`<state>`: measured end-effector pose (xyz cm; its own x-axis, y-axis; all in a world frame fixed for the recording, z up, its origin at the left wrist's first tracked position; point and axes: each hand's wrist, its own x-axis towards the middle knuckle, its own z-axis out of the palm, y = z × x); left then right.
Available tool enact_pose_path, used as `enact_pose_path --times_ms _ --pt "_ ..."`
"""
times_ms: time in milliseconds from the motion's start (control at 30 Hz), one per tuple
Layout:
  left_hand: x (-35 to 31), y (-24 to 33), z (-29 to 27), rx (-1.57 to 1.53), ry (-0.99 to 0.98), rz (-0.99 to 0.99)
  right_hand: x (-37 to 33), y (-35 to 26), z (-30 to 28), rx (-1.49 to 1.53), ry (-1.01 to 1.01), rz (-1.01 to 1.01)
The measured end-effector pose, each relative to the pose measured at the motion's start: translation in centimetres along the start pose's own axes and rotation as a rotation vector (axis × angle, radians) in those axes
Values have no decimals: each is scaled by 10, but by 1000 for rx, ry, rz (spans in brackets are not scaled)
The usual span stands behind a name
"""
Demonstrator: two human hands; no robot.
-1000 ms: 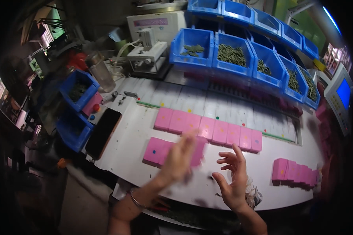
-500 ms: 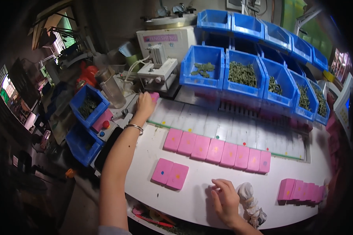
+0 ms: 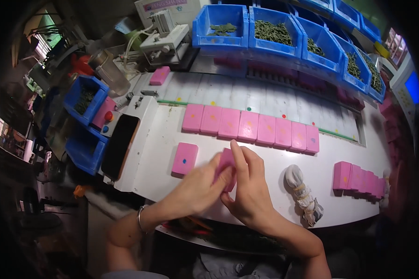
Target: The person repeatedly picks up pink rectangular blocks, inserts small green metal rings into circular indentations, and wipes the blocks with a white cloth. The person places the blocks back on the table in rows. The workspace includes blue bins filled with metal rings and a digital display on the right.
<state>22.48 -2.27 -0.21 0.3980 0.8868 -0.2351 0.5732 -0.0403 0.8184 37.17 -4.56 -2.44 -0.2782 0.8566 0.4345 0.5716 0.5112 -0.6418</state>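
Note:
Over the front of the white table, a small pink block (image 3: 226, 163) is tilted up between my two hands. My left hand (image 3: 196, 187), with a bracelet on its wrist, grips it from the left and is slightly blurred. My right hand (image 3: 252, 197) has its thumb and fingers about the block's right side. One pink block with a blue dot (image 3: 185, 159) lies alone left of my hands. Beyond them runs a row of several pink blocks (image 3: 248, 126) side by side. Another pink block (image 3: 159, 75) rests at the far left end of the white slatted strip (image 3: 237, 90).
Blue bins (image 3: 222, 44) with green plant pieces hang at the back. A white machine (image 3: 165, 44) stands back left. On the left are a phone (image 3: 121, 146) and a red button (image 3: 109, 116). Right of my hands lie a tied whitish bundle (image 3: 303, 195) and more pink blocks (image 3: 344, 176).
My left hand has left the block at the strip's far left end and come back to the front. The right block of the front pair is now up between both hands. The view has shifted.

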Motion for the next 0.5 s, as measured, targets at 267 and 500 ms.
enact_pose_path --times_ms 267,500 --pt "-3 8 72 -1176 -56 -185 -43 1 -24 -293 320 -103" --pt "9 -2 89 -1350 -122 -72 -91 6 -42 -10 -26 -280"
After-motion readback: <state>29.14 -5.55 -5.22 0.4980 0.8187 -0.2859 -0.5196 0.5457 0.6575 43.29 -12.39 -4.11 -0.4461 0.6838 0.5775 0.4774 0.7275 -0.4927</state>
